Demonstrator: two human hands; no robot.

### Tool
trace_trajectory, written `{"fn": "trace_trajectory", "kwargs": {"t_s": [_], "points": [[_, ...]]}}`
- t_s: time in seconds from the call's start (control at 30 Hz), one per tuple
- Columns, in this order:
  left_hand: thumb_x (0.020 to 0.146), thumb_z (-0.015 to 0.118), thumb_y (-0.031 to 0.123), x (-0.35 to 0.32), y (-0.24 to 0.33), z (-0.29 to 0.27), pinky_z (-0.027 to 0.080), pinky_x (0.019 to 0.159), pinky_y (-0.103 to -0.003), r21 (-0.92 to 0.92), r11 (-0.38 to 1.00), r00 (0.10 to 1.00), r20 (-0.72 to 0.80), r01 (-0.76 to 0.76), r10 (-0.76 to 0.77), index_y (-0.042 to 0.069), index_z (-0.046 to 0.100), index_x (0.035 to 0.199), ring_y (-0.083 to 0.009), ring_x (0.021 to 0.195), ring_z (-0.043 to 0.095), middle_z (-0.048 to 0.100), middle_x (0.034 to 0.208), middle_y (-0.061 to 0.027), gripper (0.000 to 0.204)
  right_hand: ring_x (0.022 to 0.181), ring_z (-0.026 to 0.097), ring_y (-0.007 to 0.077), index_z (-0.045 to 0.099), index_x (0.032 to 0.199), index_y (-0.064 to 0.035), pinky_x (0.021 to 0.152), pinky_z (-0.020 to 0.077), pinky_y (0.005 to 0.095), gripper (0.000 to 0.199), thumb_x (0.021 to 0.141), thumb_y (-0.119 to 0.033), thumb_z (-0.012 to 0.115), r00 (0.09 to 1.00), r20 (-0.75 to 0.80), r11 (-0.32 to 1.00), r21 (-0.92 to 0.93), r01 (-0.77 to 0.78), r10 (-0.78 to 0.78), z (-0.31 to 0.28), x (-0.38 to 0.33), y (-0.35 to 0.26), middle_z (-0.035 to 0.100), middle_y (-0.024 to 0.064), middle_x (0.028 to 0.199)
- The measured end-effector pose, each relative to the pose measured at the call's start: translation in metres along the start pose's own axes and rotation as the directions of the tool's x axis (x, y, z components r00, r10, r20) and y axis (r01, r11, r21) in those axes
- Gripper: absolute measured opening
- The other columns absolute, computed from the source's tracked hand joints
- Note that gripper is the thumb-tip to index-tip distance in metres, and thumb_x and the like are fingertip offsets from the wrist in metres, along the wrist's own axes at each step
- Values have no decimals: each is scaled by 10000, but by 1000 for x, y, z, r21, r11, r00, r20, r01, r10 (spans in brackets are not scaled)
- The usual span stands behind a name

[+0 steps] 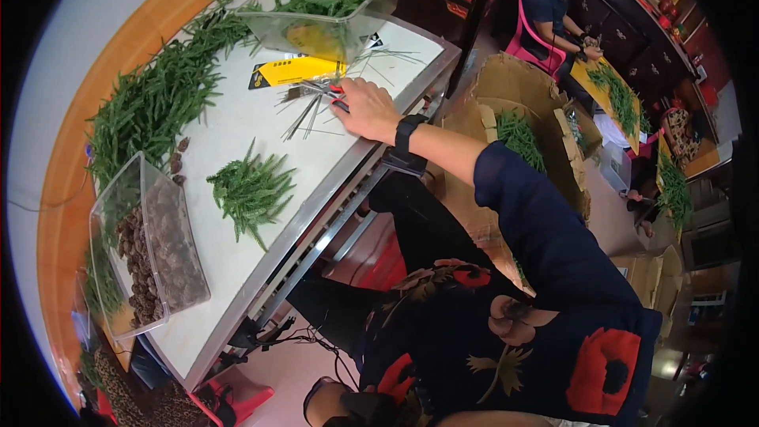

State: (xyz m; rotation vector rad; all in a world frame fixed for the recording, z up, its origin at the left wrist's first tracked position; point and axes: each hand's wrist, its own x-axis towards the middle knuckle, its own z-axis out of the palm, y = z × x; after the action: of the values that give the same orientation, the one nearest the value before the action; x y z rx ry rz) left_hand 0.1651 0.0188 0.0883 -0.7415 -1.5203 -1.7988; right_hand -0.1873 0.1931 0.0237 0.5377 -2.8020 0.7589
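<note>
My right hand (368,107), with a black band on its wrist, reaches over the white table. Its fingers close around the red-and-black handles of a pair of pliers (339,98). The tool's head lies among thin wire stems (302,117), partly hidden. Beside these is a yellow-and-black package card (299,73). A small bunch of green artificial sprigs (250,190) lies nearer on the tabletop. At the lower edge a patch of skin, apparently my left hand (326,405), shows beside a dark band; its fingers cannot be made out.
A clear bin (378,17) of green sprigs stands at the far end. A long heap of sprigs (150,111) lines the left side, above a clear box (196,275) of brown pine cones. Cardboard boxes (518,83) stand at right. Beyond them a person (545,12) works at another table.
</note>
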Motion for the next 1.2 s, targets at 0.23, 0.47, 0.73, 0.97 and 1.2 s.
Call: {"fn": "trace_trajectory", "kwargs": {"t_s": [0.23, 0.47, 0.73, 0.97, 1.2], "points": [[879, 618, 380, -21, -9, -8, 493, 755, -345, -81, 983, 986, 6, 166, -166, -43, 422, 1238, -231, 894, 599, 573, 1118, -143, 588, 891, 550, 327, 556, 1062, -74, 748, 401, 438, 362, 813, -314, 661, 943, -306, 991, -26, 131, -133, 15, 5, 19, 568, 149, 970], [884, 612, 363, -40, -39, -5, 493, 757, -348, -223, 922, 948, 60, 318, -313, -43, 423, 1240, -231, 895, 599, 574, 1118, -139, 572, 966, 523, 316, 564, 1133, -58, 797, 383, 445, 481, 784, -363, 691, 908, -411, 988, -86, -126, 80, 18, 13, 29, 565, 133, 1006], [889, 606, 344, -69, -77, -5, 494, 760, -351, -361, 825, 900, 148, 435, -410, -43, 424, 1242, -231, 896, 599, 574, 1119, -134, 553, 1015, 495, 337, 556, 1186, -16, 846, 365, 471, 603, 768, -429, 693, 900, -419, 959, -182, -217, 124, 24, 18, 34, 563, 157, 1031], [894, 600, 327, -122, -92, -9, 494, 762, -353, -451, 732, 852, 148, 511, -503, -43, 426, 1243, -230, 897, 599, 575, 1119, -131, 537, 1028, 499, 359, 561, 1182, -12, 864, 363, 491, 635, 764, -475, 680, 905, -414, 950, -230, -211, 101, 25, 14, 35, 568, 194, 1062], [899, 594, 310, -193, -73, -22, 495, 765, -356, -514, 590, 742, 148, 623, -654, -43, 427, 1245, -230, 898, 599, 575, 1120, -127, 522, 1031, 534, 380, 611, 1106, -30, 884, 412, 492, 485, 804, -405, 663, 917, -395, 909, -364, -204, 48, 18, 17, 35, 587, 199, 1084]]}}
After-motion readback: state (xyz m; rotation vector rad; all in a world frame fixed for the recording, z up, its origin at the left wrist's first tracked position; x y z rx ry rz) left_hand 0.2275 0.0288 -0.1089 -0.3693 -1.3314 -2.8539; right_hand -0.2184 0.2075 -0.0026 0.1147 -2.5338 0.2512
